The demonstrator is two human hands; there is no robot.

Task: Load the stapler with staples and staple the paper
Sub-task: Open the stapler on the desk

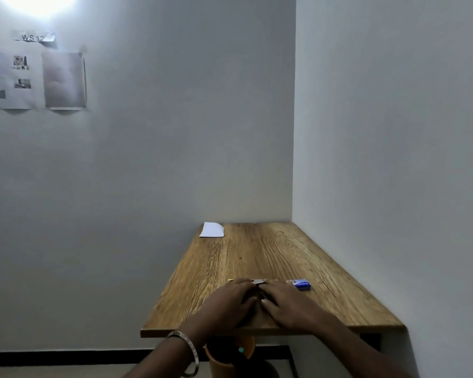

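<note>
Both of my hands lie together on the near part of the wooden table (271,252). My left hand (227,301) and my right hand (287,301) cover a small stapler (258,282); only its grey metal end shows between the fingertips, plus a yellow tip (230,280) at the left. Whether the stapler is open stays hidden. A small blue staple box (299,284) rests just right of my right hand. The white paper (212,230) lies at the table's far left corner, apart from everything else.
The table stands in a corner, with a white wall along its right side and behind it. Printed sheets (38,80) hang on the left wall. Under the table's front edge stands an orange container (224,358). A metal bangle (187,353) circles my left wrist.
</note>
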